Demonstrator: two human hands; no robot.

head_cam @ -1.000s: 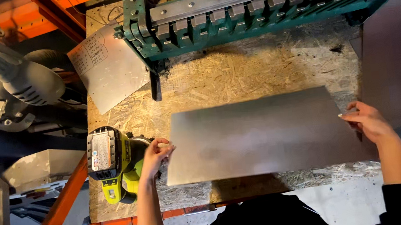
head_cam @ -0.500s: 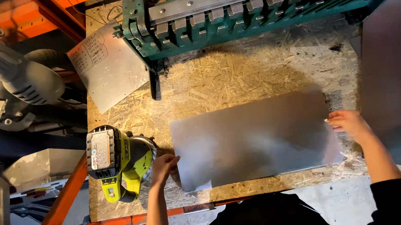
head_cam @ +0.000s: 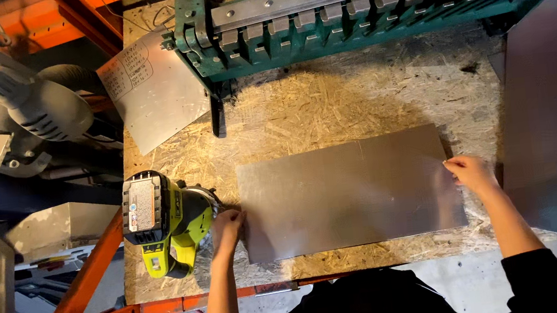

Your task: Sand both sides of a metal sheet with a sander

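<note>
Bare steel, thin and springy; left hand [head_cam: 226,228] pinches the sheet-metal panel's [head_cam: 348,194] left edge, right hand [head_cam: 471,173] grips its right edge; the panel lies flat before the green bending brake [head_cam: 360,10]; likely light, sharp-edged, best held at opposite edges; cordless tool [head_cam: 164,220] just left.

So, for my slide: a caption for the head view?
Both hands hold a metal sheet flat on the workbench.

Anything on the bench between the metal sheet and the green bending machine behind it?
Nothing visible. Bare chipboard bench lies between the metal sheet and the green bending machine. The left hand and right hand hold the sheet's ends; the cordless tool sits off to its left.
</note>
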